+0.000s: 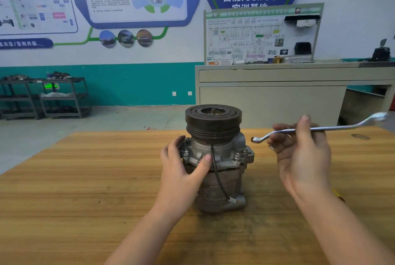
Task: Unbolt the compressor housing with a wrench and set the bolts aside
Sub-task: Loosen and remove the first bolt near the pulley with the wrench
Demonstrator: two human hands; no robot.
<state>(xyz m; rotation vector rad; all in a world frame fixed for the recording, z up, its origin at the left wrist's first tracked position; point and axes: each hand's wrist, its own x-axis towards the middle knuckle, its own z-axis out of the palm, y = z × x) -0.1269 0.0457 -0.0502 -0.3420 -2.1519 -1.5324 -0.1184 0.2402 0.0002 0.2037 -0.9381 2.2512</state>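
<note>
Compressor [215,157]: stands upright on the wooden table [85,189], near its middle, dark pulley [213,120] at the top, housing flange with bolts below it.
Left hand [183,168]: on the compressor's left side, at flange height; fingers wrapped round the far left of the housing, thumb pressed on the front next to the black cable [218,176]. Grasping the compressor body.
Black cable: runs down the front of the compressor from under the pulley to a small connector near the base.
Right hand [303,153]: right of the compressor, raised off the table, clear of the housing. Fingers curled around the shank of the wrench [318,129]; grasping it.
Wrench: offset ring type, silver, held roughly level. Near ring end points toward the compressor and sits just right of the pulley, not touching. Far end sticks out to the right, past the hand.
Bolts [236,156]: at least two visible seated in the flange on the compressor's right side; count of the rest not readable.
Grey cabinet [277,95]: behind the compressor, to the right, carrying a wiring-diagram board [256,35].
Metal shelving carts [62,97]: far behind the compressor, to the left, against a teal-and-white wall.
</note>
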